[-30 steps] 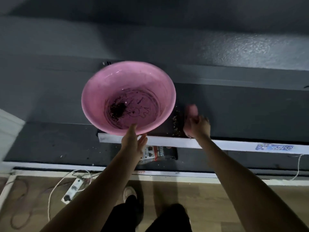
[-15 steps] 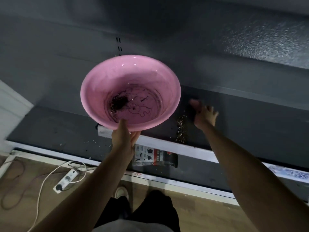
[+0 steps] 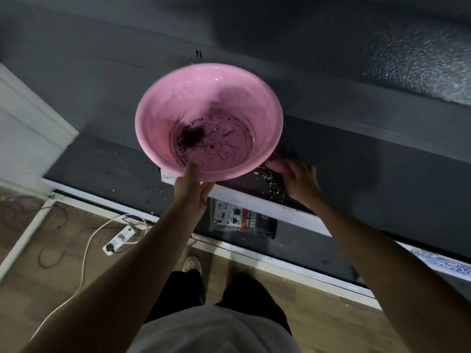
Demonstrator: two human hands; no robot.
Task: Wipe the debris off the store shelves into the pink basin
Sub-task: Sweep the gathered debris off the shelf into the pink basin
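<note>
Holds the basin [image 3: 178, 98] up by its near rim with the left hand [image 3: 193, 186], arm outstretched, thumb inside, fingers [image 3: 207, 191] clamped beneath. Rests the right hand [image 3: 297, 178] just right of the basin, on debris [image 3: 271, 186] at the shelf [image 3: 369, 179] edge, fingers curled. Cannot tell whether gripping anything.

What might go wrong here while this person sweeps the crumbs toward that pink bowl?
1. The crumb pile lies by the shelf's front edge, beside the pink basin rather than above it. The right hand, with its pink cloth, may push crumbs onto the lower shelf, which is already speckled.
2. The left hand holds the tilted basin by one rim only, so it could tip and spill the dark debris inside.
</note>
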